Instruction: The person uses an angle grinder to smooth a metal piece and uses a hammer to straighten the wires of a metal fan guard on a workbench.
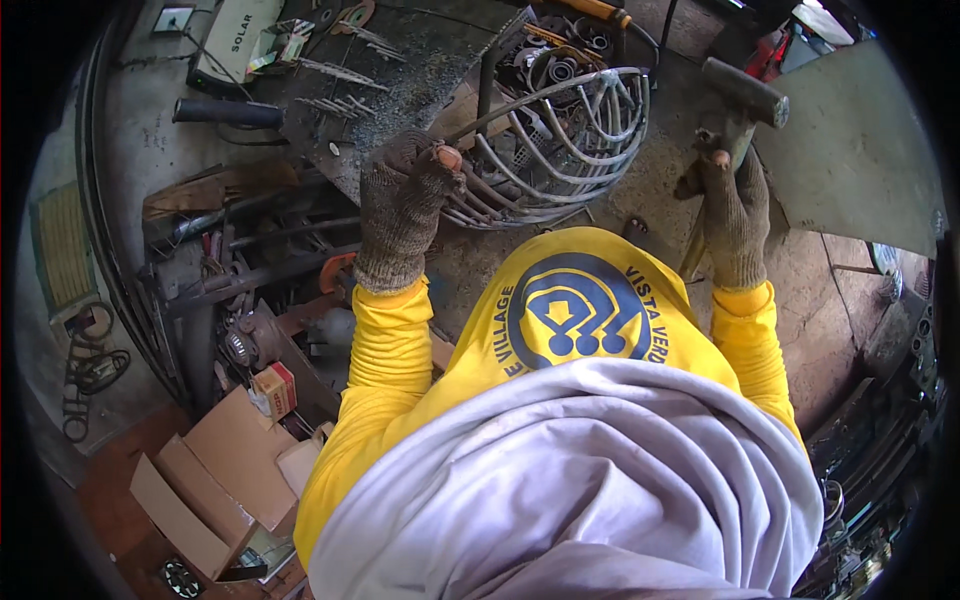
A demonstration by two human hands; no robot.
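A curved, basket-like frame of bent metal rods [590, 183] stands in front of me at the edge of the metal worktable. My left hand [400, 205], in a brown knit glove with a bare fingertip showing, is closed on the frame's left end. In my right hand [737, 215], gloved the same way, is a hammer [745, 92]. Its heavy cylindrical head is raised to the right of the frame, and its handle runs down through my closed fingers.
Metal rods [345, 75] lie on the worktable [430, 60]. Behind the frame sits a container of scrap metal parts [565, 68]. A large flat sheet [850, 150] stands at right. Left are a cluttered tool shelf [250, 275] and an open cardboard box [215, 465].
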